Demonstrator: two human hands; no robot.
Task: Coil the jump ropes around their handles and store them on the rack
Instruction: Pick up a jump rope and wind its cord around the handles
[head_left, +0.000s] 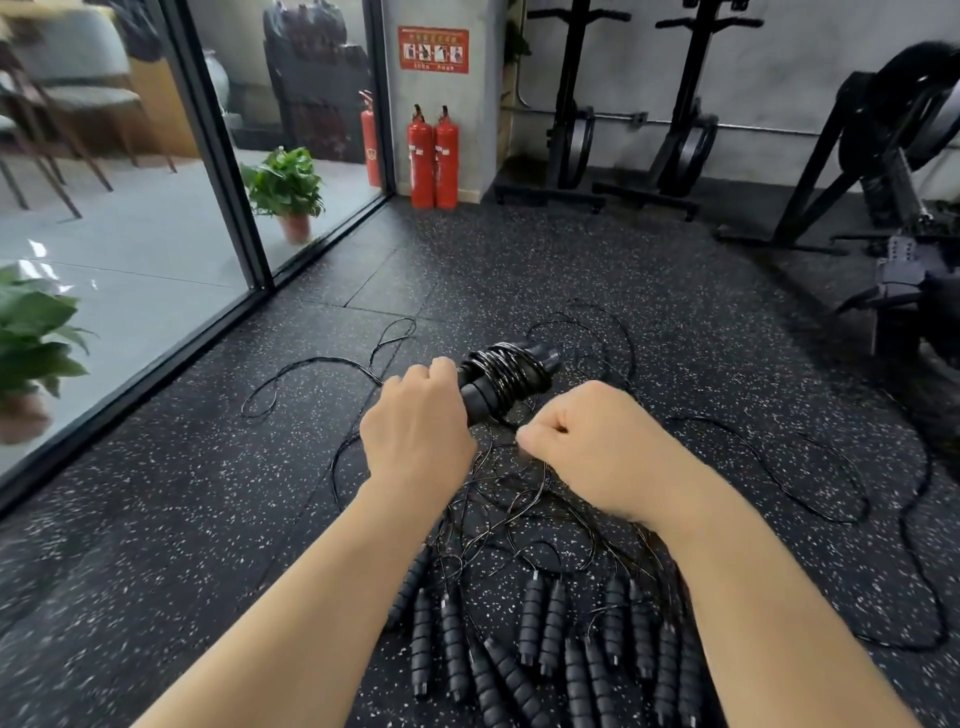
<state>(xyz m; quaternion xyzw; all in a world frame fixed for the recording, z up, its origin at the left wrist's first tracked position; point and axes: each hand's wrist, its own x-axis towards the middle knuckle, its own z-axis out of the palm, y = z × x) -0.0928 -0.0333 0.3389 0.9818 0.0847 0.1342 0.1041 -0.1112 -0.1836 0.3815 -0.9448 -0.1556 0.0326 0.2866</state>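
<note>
My left hand (415, 421) grips a pair of black foam jump rope handles (506, 379) held together above the floor, with thin black rope coiled around their middle. My right hand (592, 441) is closed in a fist just right of the handles, pinching the thin black rope where it leaves the coil. Below my arms, several more black ribbed handles (540, 634) lie side by side on the floor, their thin ropes (519, 499) tangled in a heap. No rack for the ropes can be made out.
Loose rope loops (322, 374) spread across the speckled rubber floor (156, 545) to the left and right. A glass wall (156, 234) with potted plants (285, 192) stands left. Two red fire extinguishers (434, 156) and black gym machines (883, 156) line the back and right.
</note>
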